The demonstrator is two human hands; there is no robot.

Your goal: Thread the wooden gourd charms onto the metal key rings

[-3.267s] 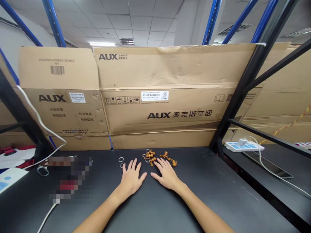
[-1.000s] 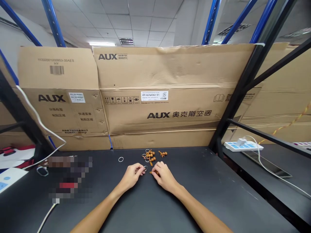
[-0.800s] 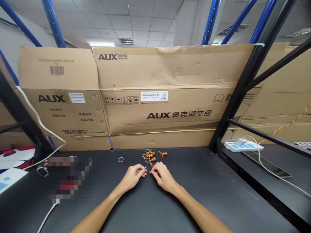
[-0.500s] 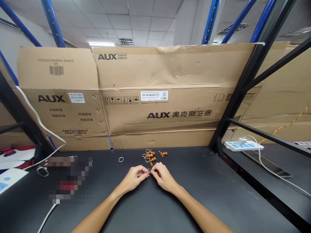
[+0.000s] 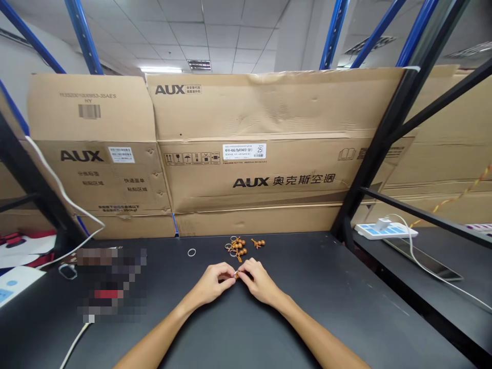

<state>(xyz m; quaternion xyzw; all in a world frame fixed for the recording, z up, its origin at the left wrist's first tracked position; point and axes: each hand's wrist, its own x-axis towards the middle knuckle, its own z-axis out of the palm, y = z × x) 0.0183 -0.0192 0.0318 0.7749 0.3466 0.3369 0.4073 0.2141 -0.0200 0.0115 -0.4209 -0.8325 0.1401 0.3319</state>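
My left hand (image 5: 212, 283) and my right hand (image 5: 258, 280) meet fingertip to fingertip low over the black table (image 5: 307, 297). The left fingers pinch a small metal key ring, mostly hidden. The right fingers pinch a small brown wooden gourd charm (image 5: 237, 275), of which only a tip shows. Just beyond my hands lies a little heap of gourd charms with rings (image 5: 235, 246), and one loose gourd charm (image 5: 258, 243) lies to its right. A single loose key ring (image 5: 191, 252) lies on the table to the left.
Large AUX cardboard boxes (image 5: 246, 154) stand along the table's back edge. Black rack posts (image 5: 380, 143) rise at the right. A white power strip (image 5: 385, 231) with a cable sits on the neighbouring shelf. A white cable (image 5: 73, 343) and a blurred patch lie at the left.
Both hands went from lying flat and open to pinching a ring and a charm. Over the last second they closed in until the fingertips touch. One ring and one charm left the table.
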